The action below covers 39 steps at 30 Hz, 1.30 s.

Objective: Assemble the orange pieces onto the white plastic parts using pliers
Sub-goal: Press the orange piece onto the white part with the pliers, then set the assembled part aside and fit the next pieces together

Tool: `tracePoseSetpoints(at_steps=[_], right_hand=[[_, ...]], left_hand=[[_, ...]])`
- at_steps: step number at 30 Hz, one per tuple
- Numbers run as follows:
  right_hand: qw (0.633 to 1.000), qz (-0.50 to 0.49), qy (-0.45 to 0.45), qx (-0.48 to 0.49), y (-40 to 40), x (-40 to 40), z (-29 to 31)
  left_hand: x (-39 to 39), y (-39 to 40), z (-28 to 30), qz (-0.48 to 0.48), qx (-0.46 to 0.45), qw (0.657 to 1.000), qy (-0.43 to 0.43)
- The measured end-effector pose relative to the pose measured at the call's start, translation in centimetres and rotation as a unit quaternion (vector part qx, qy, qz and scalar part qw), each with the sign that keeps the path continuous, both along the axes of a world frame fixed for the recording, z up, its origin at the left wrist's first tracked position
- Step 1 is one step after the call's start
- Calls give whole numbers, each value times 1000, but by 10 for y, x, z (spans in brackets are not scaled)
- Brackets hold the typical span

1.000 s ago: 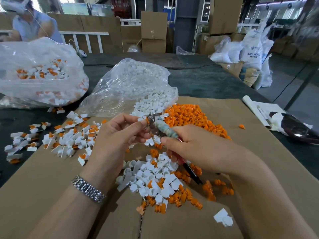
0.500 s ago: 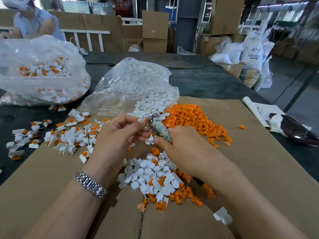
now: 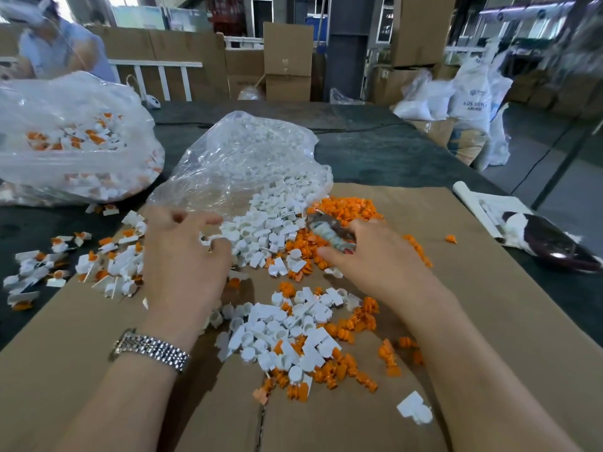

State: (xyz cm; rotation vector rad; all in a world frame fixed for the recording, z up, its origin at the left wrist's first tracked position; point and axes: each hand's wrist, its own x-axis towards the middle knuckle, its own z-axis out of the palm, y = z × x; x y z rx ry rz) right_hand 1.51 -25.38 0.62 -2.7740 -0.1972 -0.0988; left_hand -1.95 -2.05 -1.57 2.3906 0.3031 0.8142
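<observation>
Evidently I steer two hands: the right hand (image 3: 368, 256) grips the pliers (image 3: 329, 231) over the orange pieces (image 3: 346, 207); the left hand (image 3: 182, 256), fingers loosely curled, reaches the white plastic parts (image 3: 261, 230). Both look light, stiff, slippery; I would pinch one by its flat tab.

Single head-worn wide-angle view, facing forward and down, close over worktop (image 3: 375, 151); hands (image 3: 182, 265) at frame centre.

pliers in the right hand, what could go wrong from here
The pliers, gripped in the right hand, point into the loose orange pieces; a sweep could scatter them. The left hand hovers beside the white parts spilling from the clear bag and might drag some toward the finished pile.
</observation>
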Motion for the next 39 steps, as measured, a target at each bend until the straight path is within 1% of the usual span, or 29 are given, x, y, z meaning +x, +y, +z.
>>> tracePoseSetpoints(at_steps=[1, 3, 5, 8, 11, 13, 15, 17, 19, 21, 22, 24, 26, 27, 28, 30, 33, 37, 39], right_hand=[[1000, -10, -1, -26, 1, 1, -3], [997, -23, -6, -68, 5, 3, -8], [995, -30, -13, -96, 7, 5, -12], [993, -33, -15, -117, 8, 8, -15], [992, -33, -6, -118, 8, 9, -18], [993, -32, -2, -115, 7, 9, -20], [994, -29, 2, -108, 7, 9, -21], [994, -26, 10, -102, 7, 9, -20], [995, -23, 15, -101, 7, 8, -20], [996, -22, 8, -90, 8, 7, -20], [997, -20, -7, -77, 8, 7, -19], [997, 8, -67, -45, 9, 6, -16], [990, 63, -117, -41, 11, 5, -12], [987, 87, -125, -52, 13, 4, -11], [985, 104, -123, -68, 14, 2, -11], [981, 123, -112, -102, 18, 1, -14], [975, 130, -118, -135, 24, 0, -18], [964, 136, -155, -168, 34, 0, -22], [958, 140, -175, -177, 35, 0, -25]], left_hand=[[0, -5, -2, -43, 21, 999, -5], [0, -15, -6, -133, 82, 988, 20], [1, -23, -12, -182, 148, 970, 57], [2, -26, -16, -188, 205, 957, 81], [2, -27, -15, -203, 207, 954, 80], [2, -26, -16, -208, 192, 956, 74], [2, -24, -15, -214, 127, 967, 54], [1, -23, -11, -221, 17, 974, 44], [0, -21, -8, -232, -115, 964, 65], [-1, -19, -4, -249, -235, 935, 92], [-1, -19, -2, -256, -297, 914, 100], [0, -17, 1, -268, -426, 858, 99], [2, -15, 4, -272, -518, 807, 83], [2, -15, 4, -271, -542, 791, 77], [2, -15, 5, -269, -556, 783, 74], [2, -15, 5, -265, -566, 777, 69], [2, -15, 6, -258, -578, 771, 68], [1, -17, 7, -269, -613, 739, 76], [0, -17, 7, -266, -626, 729, 82]])
